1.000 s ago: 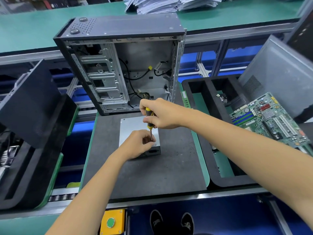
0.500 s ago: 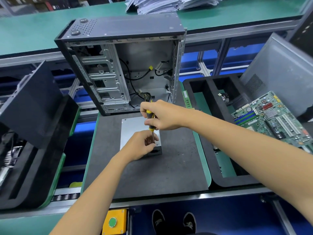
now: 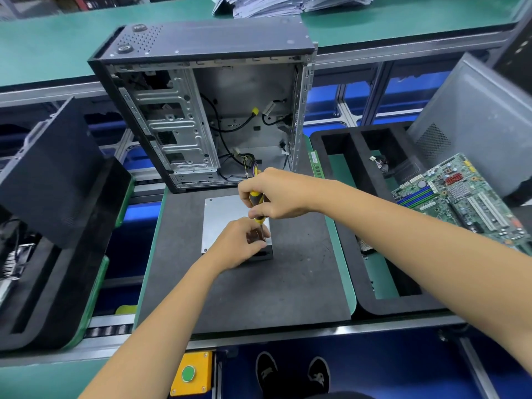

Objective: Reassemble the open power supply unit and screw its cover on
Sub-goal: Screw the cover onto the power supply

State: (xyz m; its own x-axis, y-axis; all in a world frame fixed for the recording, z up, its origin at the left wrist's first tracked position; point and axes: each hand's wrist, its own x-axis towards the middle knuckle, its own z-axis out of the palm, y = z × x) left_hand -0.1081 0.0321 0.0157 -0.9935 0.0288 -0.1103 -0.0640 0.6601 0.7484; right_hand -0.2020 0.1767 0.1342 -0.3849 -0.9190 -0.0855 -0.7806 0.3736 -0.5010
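The power supply unit [image 3: 221, 217] lies on the dark grey mat [image 3: 244, 286], its silver cover facing up. My right hand [image 3: 273, 197] grips a yellow-and-black screwdriver [image 3: 254, 198] held upright over the unit's front right corner. My left hand [image 3: 239, 243] rests on that same corner, fingers curled around the lower shaft of the screwdriver. The tip and any screw are hidden behind my left fingers.
An open computer case [image 3: 207, 110] stands upright behind the mat, cables hanging inside. A black foam tray [image 3: 354, 214] and a green motherboard [image 3: 463, 197] are at right. A grey side panel [image 3: 475, 122] leans at far right. Black foam trays [image 3: 57, 226] sit at left.
Both hands stay at the unit's front right corner with the screwdriver; only small shifts of the right hand on the handle show.
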